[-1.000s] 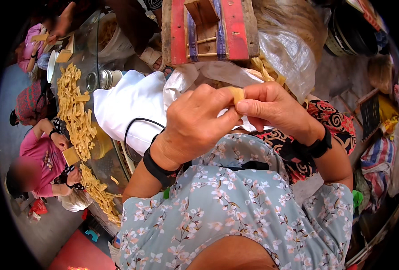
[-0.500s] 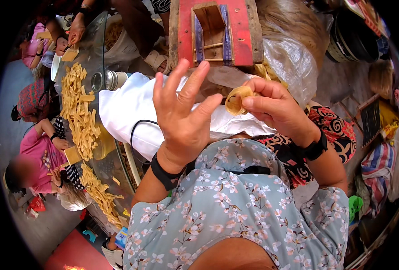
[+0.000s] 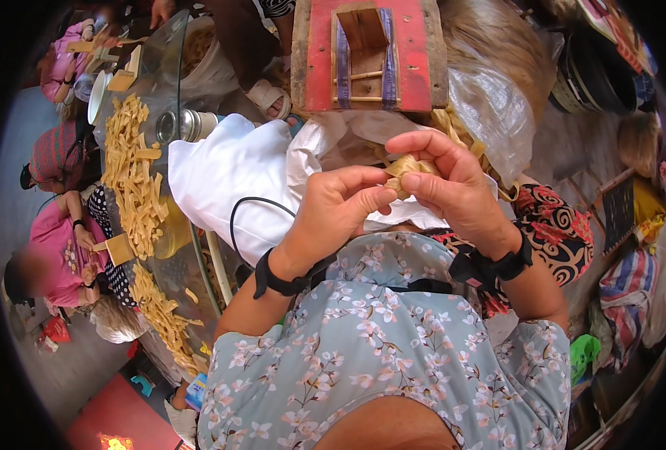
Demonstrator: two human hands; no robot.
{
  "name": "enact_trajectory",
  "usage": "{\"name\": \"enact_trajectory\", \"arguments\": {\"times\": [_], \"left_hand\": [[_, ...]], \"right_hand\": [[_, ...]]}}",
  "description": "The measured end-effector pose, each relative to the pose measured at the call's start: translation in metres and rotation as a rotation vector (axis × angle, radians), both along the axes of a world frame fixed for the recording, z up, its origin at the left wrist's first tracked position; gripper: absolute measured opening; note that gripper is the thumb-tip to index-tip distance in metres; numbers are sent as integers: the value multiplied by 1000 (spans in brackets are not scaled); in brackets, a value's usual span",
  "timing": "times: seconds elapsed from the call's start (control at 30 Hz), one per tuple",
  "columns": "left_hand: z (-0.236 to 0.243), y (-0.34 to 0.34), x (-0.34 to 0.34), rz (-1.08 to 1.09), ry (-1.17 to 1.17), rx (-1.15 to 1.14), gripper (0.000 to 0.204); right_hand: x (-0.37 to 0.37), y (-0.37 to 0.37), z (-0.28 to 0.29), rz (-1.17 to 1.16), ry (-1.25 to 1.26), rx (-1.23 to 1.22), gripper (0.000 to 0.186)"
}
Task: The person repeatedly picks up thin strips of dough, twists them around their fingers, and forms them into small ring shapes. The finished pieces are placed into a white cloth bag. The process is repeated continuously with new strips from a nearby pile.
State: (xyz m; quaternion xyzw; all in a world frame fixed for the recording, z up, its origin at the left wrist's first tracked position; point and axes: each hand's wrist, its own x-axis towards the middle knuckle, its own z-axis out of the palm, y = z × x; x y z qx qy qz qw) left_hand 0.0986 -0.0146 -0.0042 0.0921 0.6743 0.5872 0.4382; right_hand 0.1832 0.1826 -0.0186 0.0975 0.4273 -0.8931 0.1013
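Note:
Over my lap my left hand [image 3: 331,208] and my right hand [image 3: 457,191] meet on a tan, folded or coiled strip [image 3: 402,165]. The right thumb presses on its front with the fingers curled behind; my left thumb and index finger pinch toward its left side. Behind them lie a white cloth [image 3: 228,180] and a pale sack [image 3: 325,135] holding tan strips. Above stands a red wooden board [image 3: 314,56] bearing a small wooden piece [image 3: 366,30], purple bands and thin sticks.
Left, a glass table [image 3: 173,240] carries heaps of tan strips [image 3: 129,165] and a metal jar [image 3: 189,124]; pink-clad co-workers [image 3: 55,247] sit beyond. Right are a plastic bag [image 3: 490,112], black tubs [image 3: 592,75] and a striped bag [image 3: 622,292].
My left hand spread open half a second ago and has closed back in at the strip. The strip showed as a ring then and looks more crumpled or folded now, in my right fingers.

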Motion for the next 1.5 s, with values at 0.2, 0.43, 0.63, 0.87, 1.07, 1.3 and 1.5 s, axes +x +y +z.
{"name": "enact_trajectory", "arguments": {"times": [0.2, 0.43, 0.63, 0.87, 1.07, 1.3, 1.5], "left_hand": [[-9, -8, -16, 6, -145, 119, 18], [-3, -8, -22, 245, -35, 139, 19], [-16, -19, -28, 277, 246, 231, 24], [7, 1, -18, -535, 1445, -91, 23], [-5, -12, -17, -663, 1480, -141, 13], [0, 23, -93, -284, 1389, -126, 10], [-14, 46, -141, -38, 1363, -240, 12]], "right_hand": [[3, 10, 6, 74, 141, 551, 45], [7, 34, 16, 285, -36, 701, 27], [8, 29, 1, 17, 654, 1563, 8], [6, 14, 14, 129, 865, 1693, 12], [20, 32, 8, 392, 755, 1616, 12], [-52, 79, -6, 62, 499, 1430, 7], [-124, 84, -15, -202, 696, 1508, 9]]}}
